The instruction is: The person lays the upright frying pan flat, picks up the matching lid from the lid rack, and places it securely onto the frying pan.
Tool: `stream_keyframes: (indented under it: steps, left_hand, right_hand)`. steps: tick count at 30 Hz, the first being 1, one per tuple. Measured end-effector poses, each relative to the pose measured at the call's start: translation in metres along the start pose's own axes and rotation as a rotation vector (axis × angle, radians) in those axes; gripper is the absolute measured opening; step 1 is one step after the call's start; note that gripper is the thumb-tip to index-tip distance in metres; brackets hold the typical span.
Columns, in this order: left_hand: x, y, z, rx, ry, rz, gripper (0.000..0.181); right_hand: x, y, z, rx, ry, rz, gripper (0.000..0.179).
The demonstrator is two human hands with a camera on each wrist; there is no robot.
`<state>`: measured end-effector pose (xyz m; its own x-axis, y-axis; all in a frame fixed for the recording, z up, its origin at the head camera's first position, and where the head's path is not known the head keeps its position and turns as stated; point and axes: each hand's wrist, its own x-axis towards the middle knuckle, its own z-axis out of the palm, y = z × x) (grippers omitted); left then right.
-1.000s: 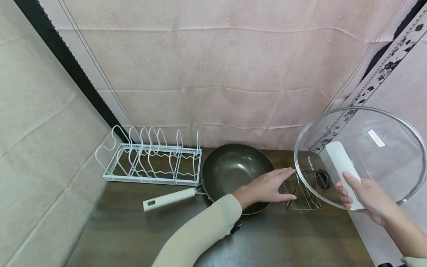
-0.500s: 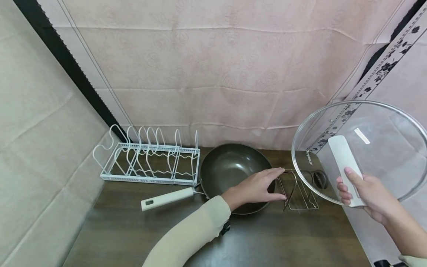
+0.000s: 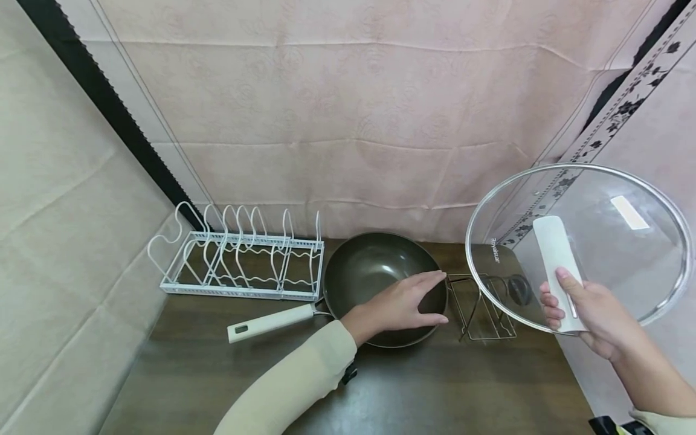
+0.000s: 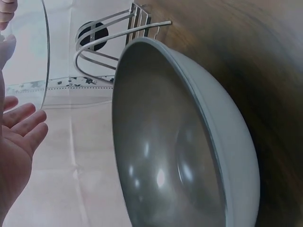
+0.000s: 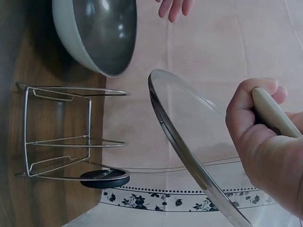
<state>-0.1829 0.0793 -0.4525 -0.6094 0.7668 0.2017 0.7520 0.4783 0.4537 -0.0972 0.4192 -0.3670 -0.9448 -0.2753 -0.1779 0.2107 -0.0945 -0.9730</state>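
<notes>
My right hand (image 3: pixel 595 311) grips the white handle (image 3: pixel 557 260) of a round glass lid (image 3: pixel 625 241), lifted above the table's right side and tilted. Beneath its left edge stands a metal wire lid rack (image 5: pixel 90 142) with a black round piece (image 5: pixel 105 178) on it. My left hand (image 3: pixel 399 305) hovers over the right part of a dark frying pan (image 3: pixel 375 266), fingers extended and holding nothing. In the left wrist view, the palm shows apart from the pan's rim (image 4: pixel 189 90). The pan sits on the table, its pale handle (image 3: pixel 272 322) pointing left.
A white wire dish rack (image 3: pixel 239 260) stands left of the pan, near its rim. The brown wooden table (image 3: pixel 424 393) runs up to a pink cloth backdrop (image 3: pixel 348 121). Pale cloth also hangs at the left and right sides.
My left hand has drawn back to the left, from the wire lid rack to over the pan. The lid in my right hand has shifted slightly left.
</notes>
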Motion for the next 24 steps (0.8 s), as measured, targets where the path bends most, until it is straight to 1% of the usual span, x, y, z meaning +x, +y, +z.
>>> stream_keyframes:
  steps: [4, 8, 14, 19, 24]
  left_hand:
    - [-0.006, -0.004, -0.004, 0.012, 0.017, 0.009, 0.085]
    - [-0.014, -0.008, -0.008, 0.011, 0.022, 0.01, 0.085]
    - [-0.026, -0.016, -0.012, 0.031, 0.058, 0.022, 0.085]
    - [-0.036, -0.022, -0.014, 0.04, 0.07, 0.007, 0.086]
    - [-0.045, -0.025, -0.021, 0.064, 0.084, 0.006, 0.086]
  right_hand:
    - [0.0, 0.0, -0.001, 0.039, -0.006, -0.001, 0.044]
    - [0.0, 0.001, -0.001, 0.115, -0.053, 0.011, 0.045]
    - [0.002, 0.003, 0.0, 0.224, -0.103, 0.03, 0.047]
    - [0.003, 0.006, 0.0, 0.288, -0.13, 0.034, 0.049]
    - [0.004, 0.009, 0.0, 0.333, -0.144, 0.043, 0.049]
